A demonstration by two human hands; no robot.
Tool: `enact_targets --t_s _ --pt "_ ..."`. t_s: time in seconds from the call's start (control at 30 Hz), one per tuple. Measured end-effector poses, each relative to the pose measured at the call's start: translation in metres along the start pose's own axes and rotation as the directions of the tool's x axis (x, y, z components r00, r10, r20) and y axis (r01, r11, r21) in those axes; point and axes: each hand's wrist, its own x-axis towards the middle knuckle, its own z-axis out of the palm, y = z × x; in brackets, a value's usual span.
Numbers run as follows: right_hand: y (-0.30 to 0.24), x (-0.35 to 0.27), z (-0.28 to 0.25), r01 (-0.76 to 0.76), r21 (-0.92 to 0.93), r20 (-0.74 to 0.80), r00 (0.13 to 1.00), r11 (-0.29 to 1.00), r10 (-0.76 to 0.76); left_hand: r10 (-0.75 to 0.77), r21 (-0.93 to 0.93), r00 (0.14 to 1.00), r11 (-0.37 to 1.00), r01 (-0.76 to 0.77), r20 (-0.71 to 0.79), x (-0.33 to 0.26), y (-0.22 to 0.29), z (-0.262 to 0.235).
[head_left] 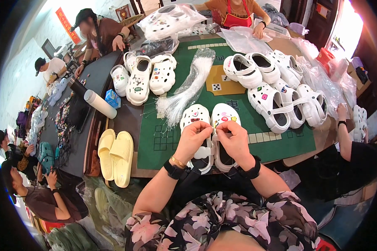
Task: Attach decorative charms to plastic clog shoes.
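Observation:
Side by side in front of me stand two white clogs, a left clog [194, 111] and a right clog [224, 110], with colourful charms on their toes. Over them, my left hand [193, 140] is closed in a pinch. My right hand [234, 139] pinches close beside it, fingertips almost meeting. Whatever is between the fingers is too small to make out. Just beyond the clogs lies a bundle of thin clear plastic strands [199, 77], partly in a clear bag, its loose ends fanned toward the left.
More white clogs with charms stand at left [139, 79] and right [267, 100] on the green mat [155, 144]. Yellow slides [120, 154], a white bottle [99, 103] and a small blue box [112, 98] are at left. Clear bags [171, 21] and several people surround the table.

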Motion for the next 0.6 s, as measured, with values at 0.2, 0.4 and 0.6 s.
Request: enact_targets --t_s 0.2,0.4,0.6 --pt "0.010 0.002 -0.002 0.049 -0.033 0.010 0.999 0.998 -0.049 -0.092 -0.103 0.992 0.990 0.100 0.080 0.008 -0.005 -0.006" --pt "0.004 0.004 0.007 0.081 -0.019 0.065 0.995 0.997 -0.080 -0.147 0.013 0.985 0.989 0.146 0.091 0.001 0.004 -0.011" --pt "0.002 0.002 -0.008 0.049 -0.094 0.079 0.996 0.994 -0.041 0.323 0.320 0.943 0.888 -0.331 0.078 0.019 -0.032 -0.001"
